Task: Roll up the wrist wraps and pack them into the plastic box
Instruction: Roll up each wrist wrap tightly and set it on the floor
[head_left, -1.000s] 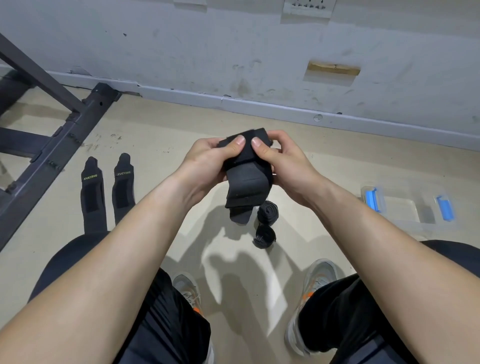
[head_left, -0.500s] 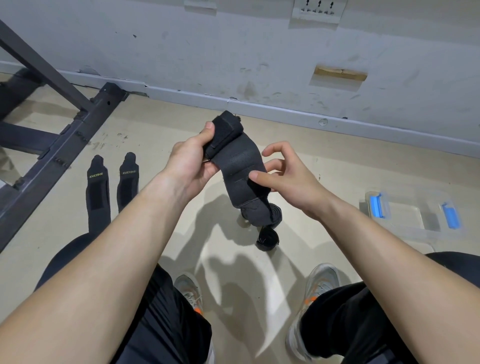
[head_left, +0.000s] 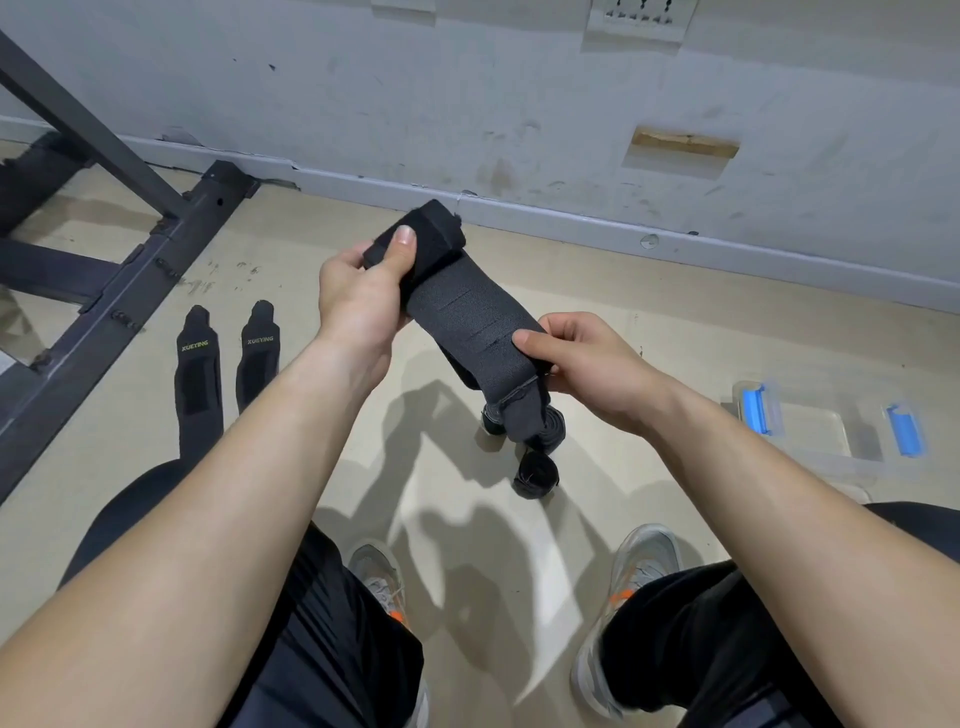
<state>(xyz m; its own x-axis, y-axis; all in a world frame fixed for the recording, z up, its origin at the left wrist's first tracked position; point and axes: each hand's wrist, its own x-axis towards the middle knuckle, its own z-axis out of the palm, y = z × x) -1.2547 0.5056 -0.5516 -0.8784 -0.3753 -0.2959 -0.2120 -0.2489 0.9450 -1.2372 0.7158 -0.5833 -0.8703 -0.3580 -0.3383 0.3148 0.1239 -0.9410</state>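
Right hand (head_left: 587, 364) now lower, gripping wrist wrap (head_left: 467, 322) with left hand (head_left: 358, 306), its tail partly over rolled wraps (head_left: 535, 473).

The held wrist wrap (head_left: 467, 322) is hiding part of a rolled wrap (head_left: 554, 423); the left forearm (head_left: 291, 467) is covering the lower ends of the flat wraps (head_left: 200, 374).

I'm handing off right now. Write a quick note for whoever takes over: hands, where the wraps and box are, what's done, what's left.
Left hand grips the rolled end of a wrist wrap; right hand pinches its loose strap lower down.
Two rolled wraps lie on the floor ahead; two flat wraps lie to the left. The plastic box sits at right, no wraps visible inside.
Done: two rolled. Left: finish this one, roll the flat two, pack all into the box.
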